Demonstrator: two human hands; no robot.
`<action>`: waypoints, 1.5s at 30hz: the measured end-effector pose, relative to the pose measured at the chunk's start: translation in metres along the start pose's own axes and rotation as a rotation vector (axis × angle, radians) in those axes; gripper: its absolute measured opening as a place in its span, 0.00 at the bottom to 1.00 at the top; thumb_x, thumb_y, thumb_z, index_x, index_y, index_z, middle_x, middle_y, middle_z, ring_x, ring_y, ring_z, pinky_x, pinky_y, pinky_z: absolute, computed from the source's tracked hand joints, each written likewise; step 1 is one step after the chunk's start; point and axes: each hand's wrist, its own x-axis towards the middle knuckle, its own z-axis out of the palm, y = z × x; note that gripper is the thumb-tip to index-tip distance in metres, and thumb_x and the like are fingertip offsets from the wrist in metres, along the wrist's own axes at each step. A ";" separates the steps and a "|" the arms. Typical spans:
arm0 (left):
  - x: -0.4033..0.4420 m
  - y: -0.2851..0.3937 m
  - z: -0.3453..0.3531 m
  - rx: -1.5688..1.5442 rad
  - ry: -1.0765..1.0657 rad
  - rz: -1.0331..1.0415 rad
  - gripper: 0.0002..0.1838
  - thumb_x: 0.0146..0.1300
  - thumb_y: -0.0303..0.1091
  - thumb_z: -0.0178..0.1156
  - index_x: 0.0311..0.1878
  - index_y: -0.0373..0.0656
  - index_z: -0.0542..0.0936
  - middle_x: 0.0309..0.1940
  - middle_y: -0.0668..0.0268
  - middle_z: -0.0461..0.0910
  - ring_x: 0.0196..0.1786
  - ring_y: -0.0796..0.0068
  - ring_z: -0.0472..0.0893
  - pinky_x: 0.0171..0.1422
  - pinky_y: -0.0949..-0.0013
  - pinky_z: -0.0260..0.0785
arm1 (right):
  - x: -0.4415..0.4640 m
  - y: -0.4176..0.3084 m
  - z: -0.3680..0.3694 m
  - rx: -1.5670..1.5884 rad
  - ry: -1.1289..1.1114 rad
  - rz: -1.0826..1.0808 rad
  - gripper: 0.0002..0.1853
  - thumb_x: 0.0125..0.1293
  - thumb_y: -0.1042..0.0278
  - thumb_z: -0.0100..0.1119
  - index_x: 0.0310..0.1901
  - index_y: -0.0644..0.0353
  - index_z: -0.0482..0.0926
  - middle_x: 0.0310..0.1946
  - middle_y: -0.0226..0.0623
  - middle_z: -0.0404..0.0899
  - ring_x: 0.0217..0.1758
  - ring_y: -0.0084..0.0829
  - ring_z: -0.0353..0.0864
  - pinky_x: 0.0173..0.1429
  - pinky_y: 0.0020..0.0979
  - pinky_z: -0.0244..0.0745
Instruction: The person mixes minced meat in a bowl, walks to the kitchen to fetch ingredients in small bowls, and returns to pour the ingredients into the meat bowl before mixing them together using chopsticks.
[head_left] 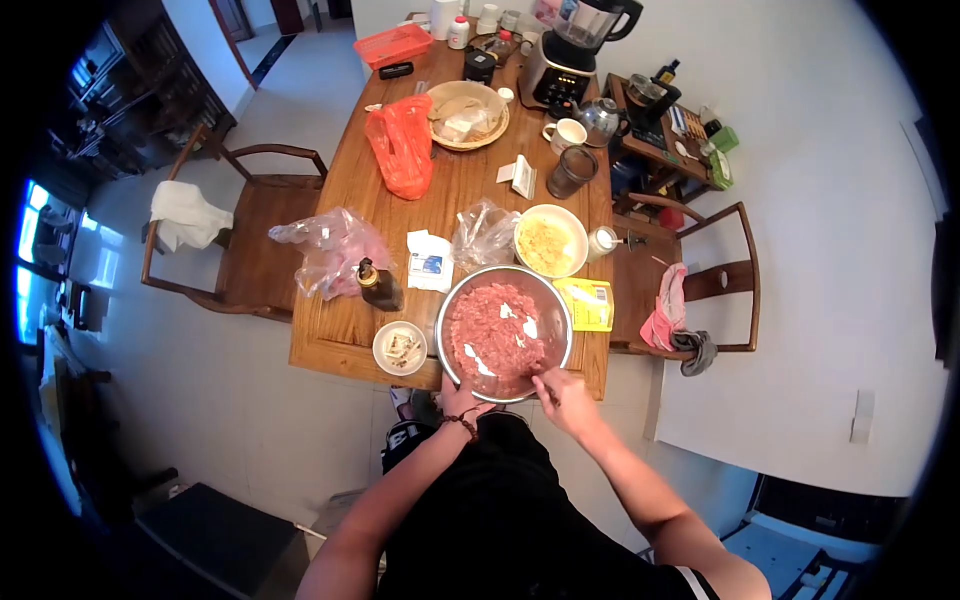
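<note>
A steel bowl (pixel 442 335) of pink minced meat (pixel 497 330), with a few white patches on top, stands at the table's near edge. My left hand (pixel 461 398) grips the bowl's near left rim, a beaded bracelet on the wrist. At the near right rim, my right hand (pixel 563 398) is closed; what it holds is too small to make out. Left of the bowl are a small dish (pixel 400 348) with pale pieces and a dark bottle (pixel 380 287). Beyond it sits a bowl of yellow food (pixel 550 240), with a yellow packet (pixel 586 304) to the right.
On the wooden table (pixel 340 345) are plastic bags (pixel 335 250), a red bag (pixel 401 145), a basket (pixel 468 115), a glass jar (pixel 573 171), a mug (pixel 566 135) and a blender (pixel 558 75). Chairs (pixel 265 235) stand on both sides.
</note>
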 end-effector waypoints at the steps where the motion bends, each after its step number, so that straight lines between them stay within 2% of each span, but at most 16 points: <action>1: -0.001 -0.003 0.001 -0.070 0.011 -0.032 0.27 0.80 0.30 0.48 0.78 0.59 0.57 0.71 0.55 0.71 0.63 0.48 0.82 0.52 0.42 0.86 | -0.008 -0.004 0.009 0.003 0.014 0.033 0.05 0.71 0.71 0.64 0.39 0.63 0.82 0.36 0.47 0.82 0.37 0.54 0.84 0.40 0.47 0.81; 2: -0.002 -0.005 0.000 -0.137 0.021 -0.065 0.29 0.80 0.28 0.46 0.79 0.60 0.54 0.73 0.55 0.69 0.65 0.47 0.80 0.51 0.43 0.86 | -0.010 -0.009 0.016 -0.001 0.023 0.051 0.05 0.71 0.71 0.64 0.39 0.63 0.82 0.36 0.47 0.82 0.37 0.54 0.84 0.40 0.47 0.81; 4: 0.006 -0.010 -0.017 -0.106 -0.065 -0.092 0.30 0.79 0.38 0.54 0.78 0.60 0.53 0.71 0.57 0.70 0.62 0.50 0.82 0.48 0.45 0.85 | -0.018 -0.023 0.026 0.066 0.182 0.017 0.05 0.71 0.75 0.65 0.37 0.67 0.82 0.28 0.45 0.78 0.24 0.42 0.79 0.28 0.36 0.73; 6: 0.006 0.013 -0.022 0.362 0.007 -0.182 0.34 0.74 0.51 0.62 0.74 0.53 0.58 0.66 0.56 0.72 0.55 0.56 0.84 0.39 0.53 0.85 | -0.020 -0.031 0.025 0.085 0.255 0.073 0.05 0.71 0.76 0.65 0.36 0.67 0.82 0.26 0.44 0.76 0.22 0.41 0.77 0.27 0.36 0.71; 7: 0.004 0.027 -0.022 0.511 0.087 -0.030 0.40 0.66 0.59 0.68 0.69 0.46 0.61 0.60 0.56 0.76 0.49 0.60 0.84 0.30 0.61 0.83 | -0.021 -0.033 0.022 0.057 0.272 0.139 0.03 0.71 0.75 0.65 0.39 0.65 0.83 0.30 0.45 0.78 0.26 0.45 0.80 0.30 0.39 0.75; 8: 0.023 0.023 -0.035 0.468 0.091 0.174 0.34 0.69 0.54 0.67 0.64 0.42 0.65 0.54 0.56 0.78 0.45 0.62 0.85 0.24 0.66 0.80 | -0.021 -0.038 0.019 0.032 0.286 0.207 0.03 0.70 0.75 0.65 0.41 0.63 0.84 0.33 0.46 0.80 0.31 0.50 0.83 0.34 0.43 0.79; 13: 0.044 0.052 -0.041 0.416 -0.090 0.125 0.14 0.77 0.39 0.57 0.54 0.40 0.69 0.52 0.56 0.79 0.42 0.62 0.87 0.28 0.63 0.85 | -0.030 -0.063 0.029 0.012 0.336 0.264 0.03 0.69 0.74 0.65 0.38 0.64 0.82 0.32 0.46 0.80 0.31 0.50 0.84 0.34 0.44 0.79; 16: 0.035 0.040 -0.036 0.311 -0.064 0.082 0.10 0.78 0.35 0.54 0.54 0.40 0.69 0.53 0.55 0.79 0.45 0.60 0.87 0.35 0.60 0.88 | -0.040 -0.064 0.051 0.015 0.415 0.161 0.04 0.70 0.75 0.65 0.42 0.66 0.84 0.33 0.46 0.83 0.32 0.45 0.85 0.33 0.38 0.79; 20: 0.009 0.012 -0.024 0.222 -0.060 0.056 0.20 0.78 0.39 0.55 0.66 0.44 0.67 0.60 0.53 0.77 0.52 0.53 0.87 0.40 0.57 0.88 | -0.039 -0.067 0.067 0.205 0.458 0.263 0.03 0.69 0.75 0.66 0.40 0.64 0.84 0.31 0.47 0.81 0.33 0.52 0.84 0.39 0.42 0.80; 23: 0.010 0.004 -0.032 0.409 -0.120 -0.178 0.23 0.80 0.42 0.53 0.72 0.49 0.64 0.69 0.55 0.71 0.58 0.49 0.84 0.45 0.52 0.88 | -0.037 -0.040 0.067 0.258 0.553 0.247 0.04 0.69 0.75 0.66 0.38 0.67 0.85 0.30 0.47 0.82 0.32 0.48 0.85 0.38 0.38 0.80; 26: -0.008 0.038 -0.020 0.550 -0.101 -0.206 0.27 0.79 0.46 0.55 0.75 0.50 0.62 0.68 0.54 0.73 0.57 0.48 0.84 0.44 0.50 0.88 | -0.027 -0.027 0.032 0.319 0.679 0.246 0.05 0.70 0.75 0.65 0.38 0.67 0.87 0.29 0.46 0.84 0.32 0.42 0.87 0.37 0.37 0.80; 28: 0.010 0.040 -0.028 0.566 -0.049 -0.109 0.23 0.80 0.45 0.54 0.70 0.48 0.64 0.63 0.52 0.77 0.52 0.50 0.87 0.42 0.50 0.89 | -0.026 -0.007 0.014 0.075 0.569 0.243 0.06 0.70 0.74 0.65 0.38 0.67 0.87 0.32 0.48 0.86 0.34 0.42 0.88 0.38 0.36 0.81; 29: 0.022 0.039 -0.034 0.545 -0.048 -0.034 0.20 0.80 0.45 0.53 0.66 0.47 0.65 0.60 0.51 0.79 0.48 0.51 0.88 0.41 0.51 0.89 | -0.025 -0.004 0.007 0.112 0.462 0.279 0.07 0.70 0.72 0.65 0.36 0.69 0.85 0.36 0.53 0.85 0.39 0.53 0.87 0.41 0.43 0.81; 31: 0.024 0.037 -0.031 0.502 -0.041 0.052 0.12 0.81 0.41 0.51 0.56 0.45 0.66 0.53 0.51 0.81 0.39 0.56 0.90 0.37 0.53 0.90 | -0.026 0.000 0.021 0.192 0.388 0.243 0.07 0.70 0.73 0.64 0.36 0.68 0.85 0.36 0.53 0.85 0.38 0.54 0.86 0.41 0.43 0.81; 38: 0.017 0.022 -0.037 0.294 -0.090 0.044 0.15 0.81 0.40 0.53 0.59 0.40 0.68 0.49 0.50 0.83 0.39 0.50 0.90 0.39 0.51 0.89 | 0.016 -0.047 0.069 0.358 0.394 0.119 0.07 0.70 0.73 0.65 0.38 0.69 0.85 0.35 0.52 0.86 0.38 0.51 0.88 0.42 0.40 0.81; 45: 0.019 0.039 -0.050 0.309 -0.166 -0.008 0.12 0.81 0.35 0.50 0.59 0.42 0.64 0.56 0.50 0.76 0.47 0.45 0.88 0.44 0.48 0.90 | 0.022 -0.041 0.098 0.306 0.566 0.045 0.08 0.65 0.70 0.72 0.42 0.66 0.88 0.37 0.46 0.86 0.39 0.45 0.86 0.46 0.39 0.81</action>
